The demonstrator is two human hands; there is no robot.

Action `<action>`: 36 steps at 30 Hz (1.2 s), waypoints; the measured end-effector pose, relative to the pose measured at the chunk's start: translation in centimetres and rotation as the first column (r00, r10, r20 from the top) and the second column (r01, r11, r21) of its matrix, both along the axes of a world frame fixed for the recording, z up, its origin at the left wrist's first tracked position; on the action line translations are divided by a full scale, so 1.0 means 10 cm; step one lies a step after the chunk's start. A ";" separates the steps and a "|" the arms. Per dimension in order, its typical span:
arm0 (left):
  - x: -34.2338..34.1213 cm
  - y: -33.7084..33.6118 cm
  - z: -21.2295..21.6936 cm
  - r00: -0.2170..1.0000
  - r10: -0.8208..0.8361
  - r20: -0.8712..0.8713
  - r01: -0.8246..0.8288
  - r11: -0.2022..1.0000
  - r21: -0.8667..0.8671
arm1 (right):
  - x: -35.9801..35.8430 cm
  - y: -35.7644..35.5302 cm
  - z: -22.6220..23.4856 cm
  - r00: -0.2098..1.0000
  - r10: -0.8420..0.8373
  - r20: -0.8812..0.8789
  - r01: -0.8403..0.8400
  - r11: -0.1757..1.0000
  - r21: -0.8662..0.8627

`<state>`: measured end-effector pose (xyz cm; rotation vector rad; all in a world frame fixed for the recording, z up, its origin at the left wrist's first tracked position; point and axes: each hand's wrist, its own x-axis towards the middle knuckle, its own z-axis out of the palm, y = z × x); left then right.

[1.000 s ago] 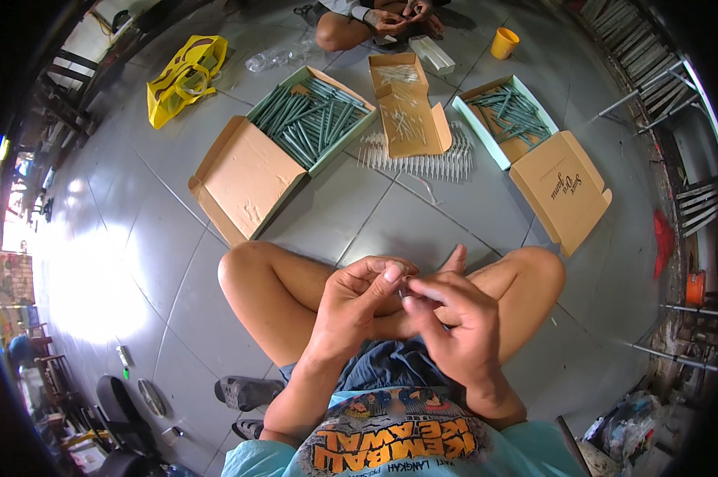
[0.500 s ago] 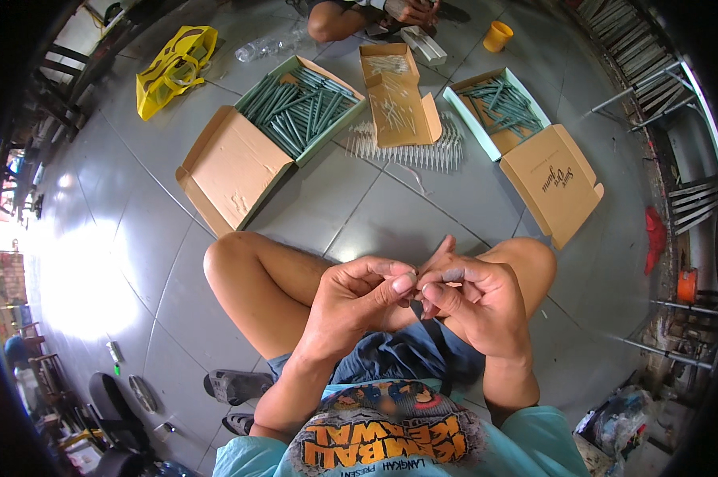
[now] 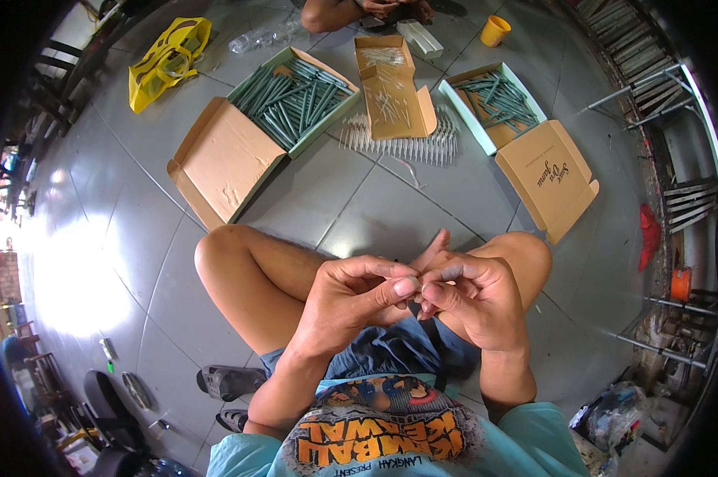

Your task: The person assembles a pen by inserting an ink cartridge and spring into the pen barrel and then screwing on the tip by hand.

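Observation:
My left hand (image 3: 351, 300) and my right hand (image 3: 478, 300) meet above my lap, thumbs and forefingers pinched close together. Whatever sits between the fingertips is too small and too covered to name. On the floor beyond my knees, an open box (image 3: 310, 137) on the left holds many dark green, pen-like sticks (image 3: 295, 103). A narrow brown carton (image 3: 413, 63) in the middle contains thin white sticks (image 3: 389, 107). Under and around it spreads a rack of clear pointed pieces (image 3: 442, 147). To the right, a smaller open box (image 3: 486, 141) has more green sticks (image 3: 498, 99).
A yellow bag (image 3: 156, 71) and a clear plastic bottle (image 3: 256, 41) lie at the far left. Another person's hand (image 3: 379, 8) shows at the top, near a white tray (image 3: 424, 40) and an orange cup (image 3: 495, 32). Sandals (image 3: 230, 383) lie beside my left leg.
The whole view has shifted slightly, with the boxes a little higher and more to the left. My hands keep nearly the same pinch.

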<state>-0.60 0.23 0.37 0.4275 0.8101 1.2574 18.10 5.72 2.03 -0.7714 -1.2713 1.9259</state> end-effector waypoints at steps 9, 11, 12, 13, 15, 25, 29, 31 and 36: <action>-0.02 0.00 0.00 0.999 -0.024 0.046 0.024 1.000 -0.008 | 0.00 0.02 0.03 0.999 0.031 0.014 -0.030 1.000 -0.006; -0.03 0.01 0.01 0.999 -0.039 0.028 0.040 0.999 -0.026 | 0.00 0.02 0.02 0.999 0.035 0.017 -0.035 0.999 0.003; -0.04 0.00 0.01 0.999 -0.047 0.020 0.048 0.998 -0.035 | 0.00 0.02 0.01 0.999 0.037 0.018 -0.037 0.999 0.008; -0.05 0.00 0.00 0.998 -0.060 0.020 0.060 0.998 -0.026 | 0.00 0.02 0.01 0.999 0.038 0.016 -0.038 0.999 0.008; -0.06 -0.01 -0.02 0.996 -0.085 0.021 0.086 0.996 -0.009 | 0.00 0.02 0.00 0.999 0.039 0.010 -0.039 0.999 0.007; -0.07 -0.01 -0.03 0.993 -0.120 0.012 0.121 0.992 -0.035 | -0.01 0.02 0.02 0.999 0.039 -0.014 -0.040 0.998 -0.041; -0.07 -0.01 -0.08 0.993 -0.113 0.039 0.114 0.993 -0.013 | 0.00 0.03 0.01 0.998 0.060 -0.014 -0.060 0.998 -0.028; -0.07 -0.01 -0.08 0.992 -0.111 0.058 0.112 0.994 -0.010 | 0.00 0.03 0.03 0.998 0.058 -0.019 -0.059 0.998 -0.034; -0.07 -0.02 -0.08 0.992 -0.103 0.078 0.104 0.995 -0.008 | -0.01 0.02 0.02 0.999 0.046 -0.013 -0.046 0.998 -0.030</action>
